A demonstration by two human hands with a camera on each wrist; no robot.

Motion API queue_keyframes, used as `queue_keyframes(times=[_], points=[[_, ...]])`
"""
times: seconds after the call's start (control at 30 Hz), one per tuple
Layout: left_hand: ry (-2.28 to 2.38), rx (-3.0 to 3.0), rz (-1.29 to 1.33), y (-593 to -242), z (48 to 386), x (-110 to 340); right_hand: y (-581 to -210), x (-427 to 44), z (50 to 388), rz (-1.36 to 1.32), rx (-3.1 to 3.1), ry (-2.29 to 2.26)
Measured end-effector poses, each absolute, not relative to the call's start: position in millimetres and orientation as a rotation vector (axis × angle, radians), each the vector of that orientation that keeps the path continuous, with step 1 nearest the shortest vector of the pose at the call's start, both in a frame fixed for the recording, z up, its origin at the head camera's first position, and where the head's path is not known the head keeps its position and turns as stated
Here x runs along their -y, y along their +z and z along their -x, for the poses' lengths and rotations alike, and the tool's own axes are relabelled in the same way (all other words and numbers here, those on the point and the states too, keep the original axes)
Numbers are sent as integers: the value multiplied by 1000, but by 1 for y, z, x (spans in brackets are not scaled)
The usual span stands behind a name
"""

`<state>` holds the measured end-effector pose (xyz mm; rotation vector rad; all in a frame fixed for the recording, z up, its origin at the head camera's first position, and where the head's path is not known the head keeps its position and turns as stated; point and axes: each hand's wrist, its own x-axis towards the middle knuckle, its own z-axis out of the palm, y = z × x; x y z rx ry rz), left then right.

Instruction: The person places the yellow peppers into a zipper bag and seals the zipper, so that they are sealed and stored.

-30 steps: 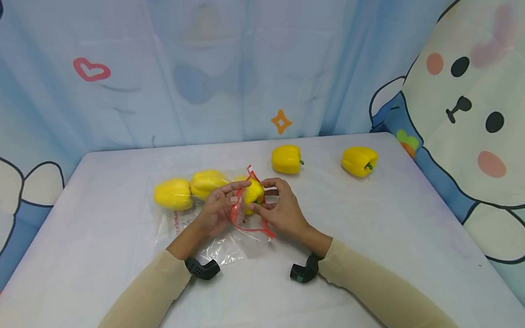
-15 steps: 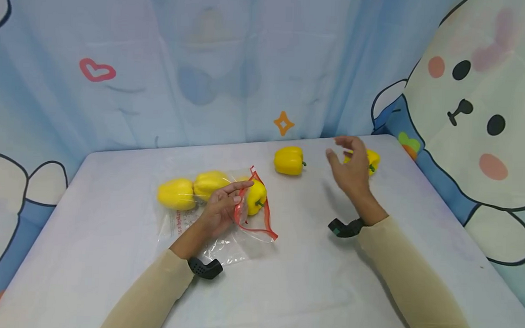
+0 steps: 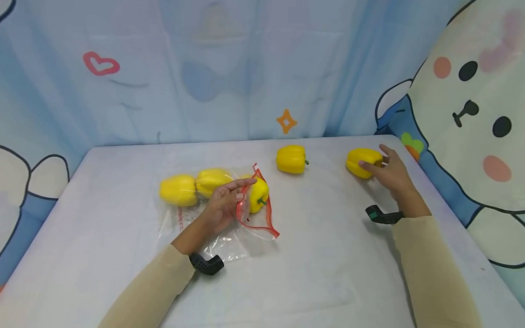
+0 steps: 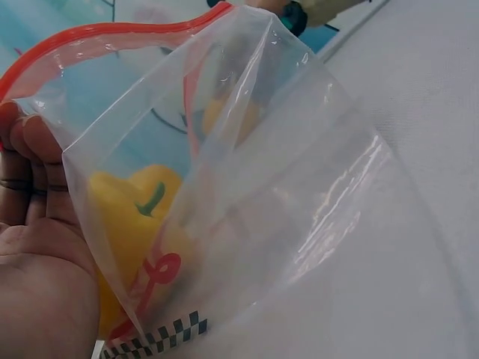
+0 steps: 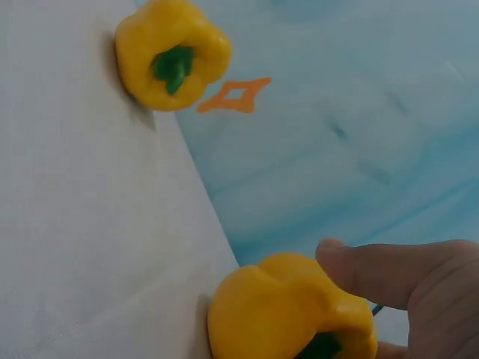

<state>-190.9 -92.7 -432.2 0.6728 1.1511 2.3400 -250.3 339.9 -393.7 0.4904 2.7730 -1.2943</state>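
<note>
My left hand (image 3: pixel 222 203) pinches the red-edged mouth of a clear plastic zip bag (image 3: pixel 229 247), keeping it parted. Inside the bag lie a yellow bell pepper (image 3: pixel 179 190), another yellow pepper (image 3: pixel 213 181) and, at the mouth, one with a green stem (image 3: pixel 259 195). In the left wrist view, curled fingers (image 4: pixel 34 157) hold the bag's edge beside a pepper seen through the film. My right hand (image 3: pixel 394 176) grips a yellow bell pepper (image 3: pixel 360 162) at the far right, thumb on one side and fingers on the other. The right wrist view shows the thumb (image 5: pixel 374 269) against that pepper.
A loose yellow bell pepper (image 3: pixel 291 159) lies near the table's back edge, left of the right hand. The white-covered table (image 3: pixel 328 272) ends at a blue printed curtain (image 3: pixel 227 61). A cartoon bear print (image 3: pixel 476 142) hangs at the right.
My right hand has left the bag's mouth, swung right across the table and come round the far right pepper. My left hand has stayed on the bag.
</note>
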Motion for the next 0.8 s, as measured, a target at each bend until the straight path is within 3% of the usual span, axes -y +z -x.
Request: queue_keyframes(times=[0.4, 0.8], points=[[2339, -1151, -655, -433, 192, 92, -410, -344, 252, -615, -2607, -1729], [2343, -1146, -644, -432, 191, 92, -414, -346, 252, -709, -2612, -1738]])
